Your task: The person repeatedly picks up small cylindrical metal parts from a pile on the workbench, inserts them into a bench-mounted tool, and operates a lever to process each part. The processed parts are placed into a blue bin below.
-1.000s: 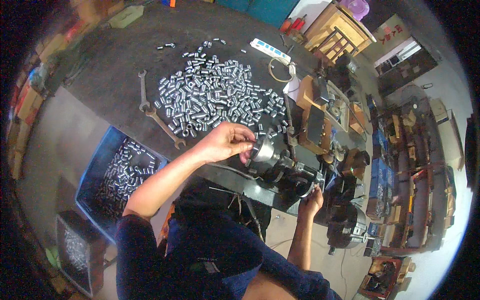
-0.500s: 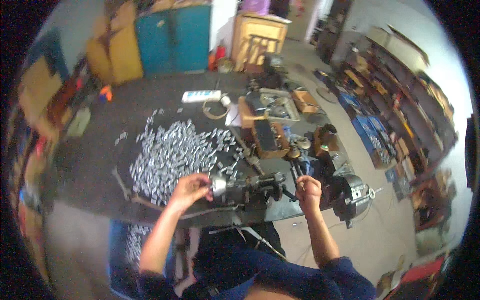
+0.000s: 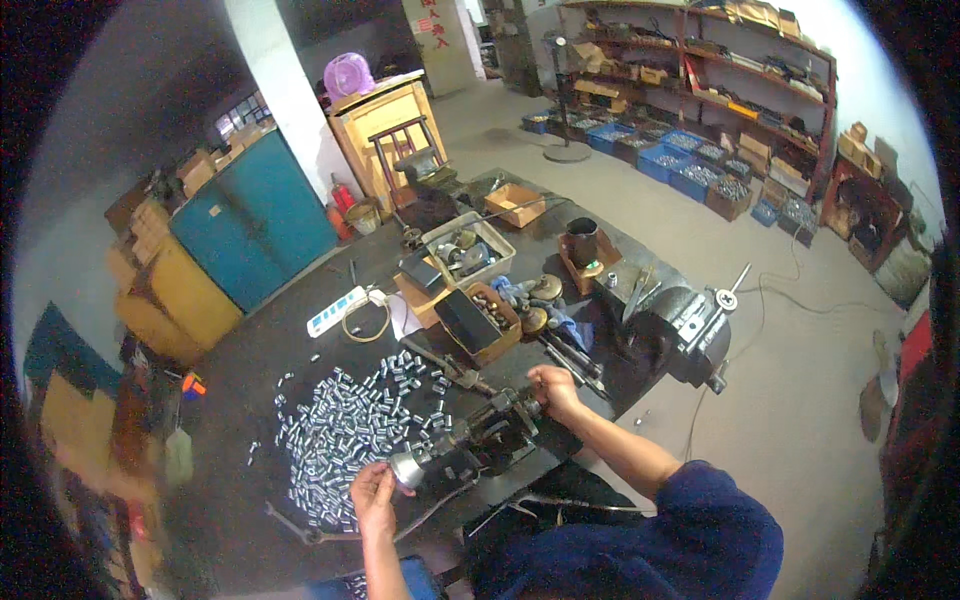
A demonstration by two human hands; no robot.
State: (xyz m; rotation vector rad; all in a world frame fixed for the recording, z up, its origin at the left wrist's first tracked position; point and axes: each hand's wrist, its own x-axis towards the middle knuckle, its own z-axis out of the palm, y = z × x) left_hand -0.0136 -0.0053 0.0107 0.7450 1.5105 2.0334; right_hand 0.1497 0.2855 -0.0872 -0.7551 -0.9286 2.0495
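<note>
**Two hands at a small bench machine beside a spread of metal cylinders**

A dark, matte workbench [image 3: 250, 370] carries a small dark metal machine [image 3: 480, 440], elongated and lying from 8 o'clock to 2 o'clock across the bench's near edge. Its pale, round, shiny end [image 3: 408, 468] faces 8 o'clock. The left hand [image 3: 372, 497] sits at that end, fingers curled and touching or just beside the round face; whether it pinches a piece cannot be told. The right hand [image 3: 553, 388] is closed in a narrow grip at the machine's opposite end, at 2 o'clock from its body; the part held is too small to tell.

At 10 o'clock from the machine lies a loose heap of short, bright, silvery cylinders [image 3: 345, 430], scattered flat on the bench. A wrench [image 3: 295, 522] lies at 6 o'clock of the heap.

Containers, at 12 o'clock from the machine: a brown open box [image 3: 478, 320] with a black block and small dark parts; a pale tray [image 3: 468, 248] holding rounded metal pieces; an orange-brown cardboard box [image 3: 515, 203], contents unclear. A white power strip [image 3: 336, 311] lies at 11 o'clock. A heavy grey bench vise [image 3: 685, 325] stands at 2 o'clock, well apart from the right hand. Blue bins [image 3: 690, 165] line the floor below the far shelves.
</note>
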